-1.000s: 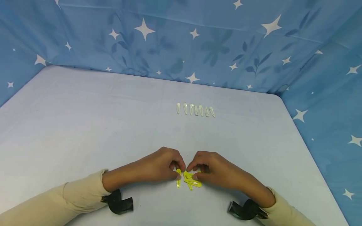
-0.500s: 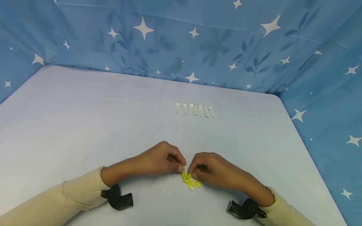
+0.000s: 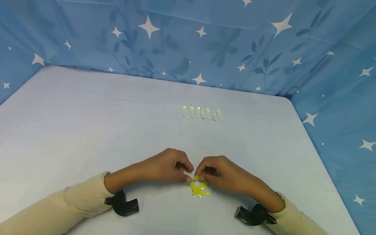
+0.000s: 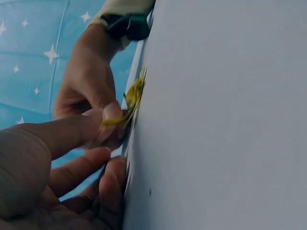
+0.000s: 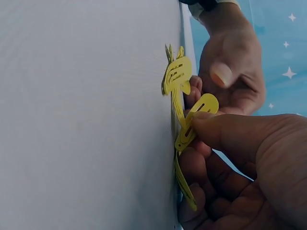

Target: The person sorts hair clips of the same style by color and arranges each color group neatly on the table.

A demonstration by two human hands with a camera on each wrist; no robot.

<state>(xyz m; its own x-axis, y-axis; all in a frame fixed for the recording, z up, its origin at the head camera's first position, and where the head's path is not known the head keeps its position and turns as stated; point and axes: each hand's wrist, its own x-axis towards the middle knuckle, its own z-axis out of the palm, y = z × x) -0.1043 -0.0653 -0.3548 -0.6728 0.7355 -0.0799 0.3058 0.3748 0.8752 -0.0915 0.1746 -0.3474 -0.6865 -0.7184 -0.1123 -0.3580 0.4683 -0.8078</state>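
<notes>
Yellow snap hair clips (image 3: pixel 199 190) lie in a small overlapping heap near the front of the white table. My right hand (image 3: pixel 226 173) pinches one yellow hair clip (image 5: pixel 197 120) between thumb and fingers, beside the heap. To the left of the heap, my left hand (image 3: pixel 167 165) hovers with thumb and forefinger parted and no clip between them; its thumb tip is close to the clips. In the left wrist view the right thumb partly covers the clips, so contact by the left hand is hard to judge.
Farther back on the white table (image 3: pixel 117 114), several pale hair clips (image 3: pixel 202 113) are lined up in a row. A blue curtain with white stars (image 3: pixel 182 42) hangs behind the table and along its right side. Black wrist cameras (image 3: pixel 126 206) sit under both forearms.
A yellow clip that the left hand held apart from the heap was brought rightward to it. The left fingers have since parted. The right hand still pinches a clip, and the heap has shifted.
</notes>
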